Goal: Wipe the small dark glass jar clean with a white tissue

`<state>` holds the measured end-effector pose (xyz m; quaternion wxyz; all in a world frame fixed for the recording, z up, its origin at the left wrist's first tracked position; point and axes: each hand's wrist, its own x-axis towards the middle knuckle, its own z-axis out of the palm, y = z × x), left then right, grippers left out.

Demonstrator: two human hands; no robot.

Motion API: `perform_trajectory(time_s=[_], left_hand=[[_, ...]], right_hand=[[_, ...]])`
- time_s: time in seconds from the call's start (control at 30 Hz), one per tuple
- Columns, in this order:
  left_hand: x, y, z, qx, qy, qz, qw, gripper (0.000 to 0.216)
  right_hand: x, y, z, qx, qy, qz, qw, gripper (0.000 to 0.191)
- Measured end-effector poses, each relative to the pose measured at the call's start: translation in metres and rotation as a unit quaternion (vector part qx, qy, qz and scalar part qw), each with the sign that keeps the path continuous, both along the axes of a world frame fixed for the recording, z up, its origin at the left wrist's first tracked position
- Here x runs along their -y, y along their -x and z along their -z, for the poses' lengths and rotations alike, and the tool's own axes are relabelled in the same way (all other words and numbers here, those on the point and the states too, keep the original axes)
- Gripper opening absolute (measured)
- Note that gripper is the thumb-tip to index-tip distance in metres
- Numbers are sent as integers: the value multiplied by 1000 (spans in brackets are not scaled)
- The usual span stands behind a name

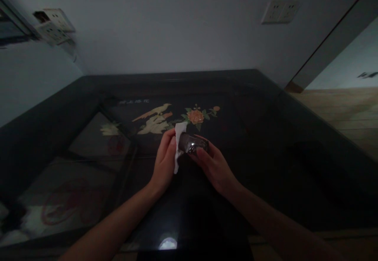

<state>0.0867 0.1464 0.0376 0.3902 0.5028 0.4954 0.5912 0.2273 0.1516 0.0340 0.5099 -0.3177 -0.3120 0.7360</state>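
In front of me, above the dark table, my right hand (217, 167) is wrapped round a small, dark see-through glass (192, 142) tipped on its side. A bright glint shows on the glass. My left hand (164, 156) is closed on a white tissue (179, 131), pressed against the glass's left end. Part of the tissue hangs down below the fingers. The left fingertips are partly hidden behind the tissue, so I cannot tell whether any reach inside the glass.
The glossy dark table (254, 107) carries a picture of birds and a peony (195, 116) and mirrors light. A pale wall (177, 28) with a double socket (280, 12) rises behind it. More sockets (59, 19) sit at left; wooden floor (348, 107) shows at right.
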Motion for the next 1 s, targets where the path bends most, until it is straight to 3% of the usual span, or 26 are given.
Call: perform_trajectory(time_s=[0.2,0.27,0.33,0.43,0.5,0.63,0.7,0.77,0.87,0.93,1.0], left_hand=[[-2,-3,6,38,14,53,998,44],[0,-4,3,25,6,37,999,43],[5,-5,0,-55,-65,14,996,43],[11,-4,-4,-217,-222,21,950,39],[10,-3,-3,-245,-254,37,935,39],[-1,1,2,-86,-97,53,990,44],[-4,1,3,-18,-12,54,998,45],[-2,-1,2,-7,10,48,999,45],[6,-4,-3,-111,-102,32,988,43],[10,-4,-6,-201,-204,32,957,39],[10,-2,-9,-223,-239,44,944,39]], right_hand=[[7,6,-2,53,-57,-17,997,60],[7,8,-3,63,-79,-15,995,63],[8,8,-2,74,-89,-9,993,60],[8,7,-1,102,-99,-1,990,47],[9,7,0,112,-107,5,988,46],[11,7,-1,85,-136,2,987,57],[12,7,-2,77,-149,-8,986,58],[11,6,-2,89,-143,-17,986,57],[9,3,-1,121,-124,-24,985,52],[9,3,1,129,-132,-12,983,50],[10,3,2,125,-145,5,981,52]])
